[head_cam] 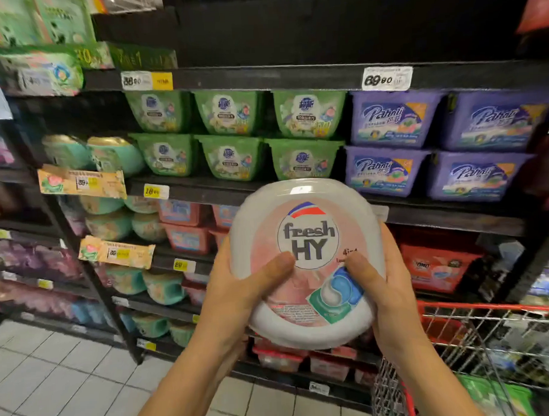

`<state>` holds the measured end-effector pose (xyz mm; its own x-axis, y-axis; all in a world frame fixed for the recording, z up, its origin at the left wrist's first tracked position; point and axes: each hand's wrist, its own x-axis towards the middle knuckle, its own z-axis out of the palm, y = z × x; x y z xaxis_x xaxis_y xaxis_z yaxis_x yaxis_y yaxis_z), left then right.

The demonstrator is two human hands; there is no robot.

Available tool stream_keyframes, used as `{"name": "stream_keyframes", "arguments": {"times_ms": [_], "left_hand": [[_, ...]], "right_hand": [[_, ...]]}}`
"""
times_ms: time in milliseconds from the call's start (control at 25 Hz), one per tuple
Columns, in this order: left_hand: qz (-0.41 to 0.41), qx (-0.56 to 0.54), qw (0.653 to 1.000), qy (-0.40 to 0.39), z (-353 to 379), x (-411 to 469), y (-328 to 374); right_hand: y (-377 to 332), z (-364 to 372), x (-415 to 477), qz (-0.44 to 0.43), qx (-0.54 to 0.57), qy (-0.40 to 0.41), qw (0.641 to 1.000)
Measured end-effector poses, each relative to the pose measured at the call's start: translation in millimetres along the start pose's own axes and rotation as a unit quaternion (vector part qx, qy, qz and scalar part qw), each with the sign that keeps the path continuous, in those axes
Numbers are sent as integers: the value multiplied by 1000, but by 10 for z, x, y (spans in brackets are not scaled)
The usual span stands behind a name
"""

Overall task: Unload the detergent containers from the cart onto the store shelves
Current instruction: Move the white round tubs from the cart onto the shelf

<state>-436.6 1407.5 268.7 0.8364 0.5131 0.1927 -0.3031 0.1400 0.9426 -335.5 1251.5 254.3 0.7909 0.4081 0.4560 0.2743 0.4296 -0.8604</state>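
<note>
A round white and pink detergent tub (308, 234) labelled "fresh HY" is held up in front of the shelves, lid facing me. My left hand (238, 290) grips its left side with the thumb across the lid. My right hand (384, 281) grips the right side, thumb on the lid too. The red wire cart (458, 335) stands at the lower right with a green pack (494, 393) inside. The black store shelves (262, 77) fill the view behind the tub.
Green tubs (233, 134) and purple tubs (436, 143) are stacked on the middle shelf. Red boxes (434, 267) sit lower right, pink boxes (186, 226) lower centre, teal round tubs (115, 154) at left. The top shelf bay (323, 28) looks dark. White floor tiles (55, 386) lie lower left.
</note>
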Motion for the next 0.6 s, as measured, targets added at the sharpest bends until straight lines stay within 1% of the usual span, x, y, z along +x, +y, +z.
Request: {"name": "stream_keyframes", "arguments": {"times_ms": [160,280,440,600], "left_hand": [[22,-25,998,-54,-4,622,273],[50,-18,994,-100,43,1077,528],[135,4,974,-179,128,1649,987],[215,60,949,-224,346,2244,1586]], "right_hand": [[-165,155,546,-56,-21,21,998],[-326,249,945,-102,-33,46,993],[-653,356,1501,-195,-59,47,978],[-1136,400,2087,-271,-111,50,955]]}}
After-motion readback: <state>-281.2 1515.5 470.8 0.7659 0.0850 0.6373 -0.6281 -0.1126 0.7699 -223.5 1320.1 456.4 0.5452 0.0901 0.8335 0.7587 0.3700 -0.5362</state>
